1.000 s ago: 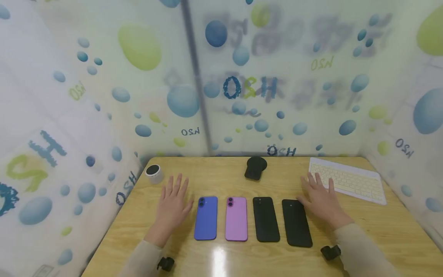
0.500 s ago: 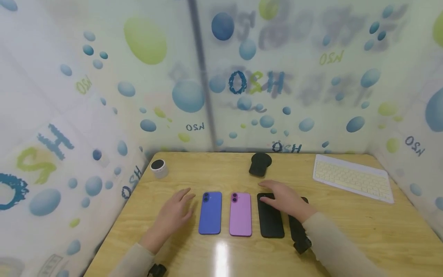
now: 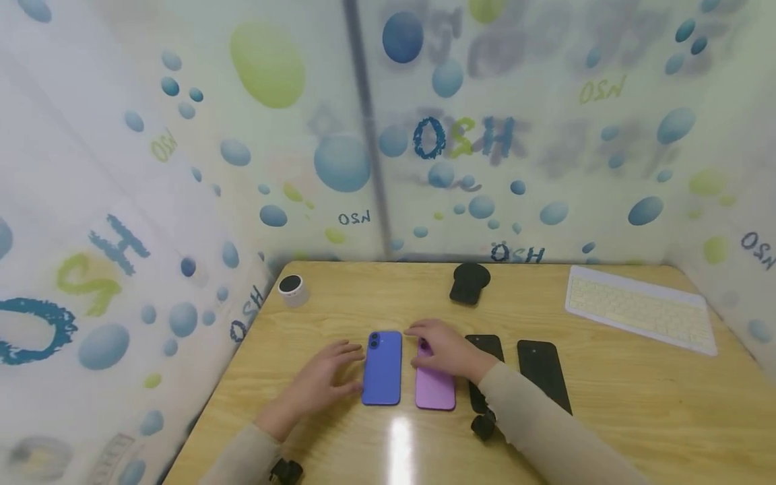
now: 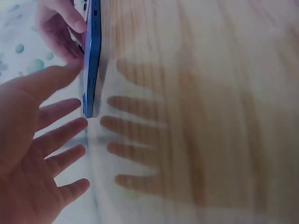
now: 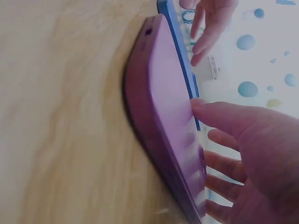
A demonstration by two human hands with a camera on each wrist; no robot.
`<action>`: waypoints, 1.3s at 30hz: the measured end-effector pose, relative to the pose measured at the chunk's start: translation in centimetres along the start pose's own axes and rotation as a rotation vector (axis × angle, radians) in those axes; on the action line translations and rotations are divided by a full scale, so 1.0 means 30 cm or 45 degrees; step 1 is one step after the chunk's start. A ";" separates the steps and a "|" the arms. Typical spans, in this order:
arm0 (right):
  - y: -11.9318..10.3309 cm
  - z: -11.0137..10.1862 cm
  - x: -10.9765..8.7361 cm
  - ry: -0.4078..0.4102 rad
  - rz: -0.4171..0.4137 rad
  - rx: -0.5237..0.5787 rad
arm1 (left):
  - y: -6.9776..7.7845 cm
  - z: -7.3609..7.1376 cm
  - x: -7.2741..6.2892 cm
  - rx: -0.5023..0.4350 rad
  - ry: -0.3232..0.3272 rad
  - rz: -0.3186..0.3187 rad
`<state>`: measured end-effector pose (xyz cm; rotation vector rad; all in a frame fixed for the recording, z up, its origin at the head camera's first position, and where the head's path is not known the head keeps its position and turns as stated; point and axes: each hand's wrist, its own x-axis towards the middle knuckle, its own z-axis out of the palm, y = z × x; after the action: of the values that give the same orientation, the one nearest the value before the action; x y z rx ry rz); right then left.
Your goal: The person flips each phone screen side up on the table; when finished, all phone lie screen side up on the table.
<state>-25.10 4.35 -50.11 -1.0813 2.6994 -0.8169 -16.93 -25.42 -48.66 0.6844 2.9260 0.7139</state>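
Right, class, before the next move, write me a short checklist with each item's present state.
1. The blue phone lies flat, camera side up, on the table: ok.
2. The purple phone lies camera side up: ok.
3. Left hand gripping the blue phone: not ok; its fingers are spread beside it.
4. Space above the purple phone free: not ok; the right hand is over its camera end.
5. Right hand touching the purple phone: cannot tell.
6. Keyboard apart from the phones: ok.
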 end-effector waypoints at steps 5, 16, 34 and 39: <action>-0.015 0.016 0.024 -0.026 -0.008 -0.002 | -0.001 0.015 0.006 -0.035 -0.028 0.042; -0.040 0.028 0.060 0.003 -0.066 0.024 | -0.004 -0.001 0.007 0.082 -0.002 0.101; -0.073 0.051 0.072 0.044 0.168 0.237 | 0.012 0.005 0.024 0.280 0.046 0.087; -0.074 0.057 0.062 0.093 0.159 0.325 | 0.008 0.014 0.017 0.242 0.031 0.071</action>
<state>-24.62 1.03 -50.22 -0.8339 2.5954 -1.1587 -17.24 -24.82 -48.89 0.7808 3.0357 0.4541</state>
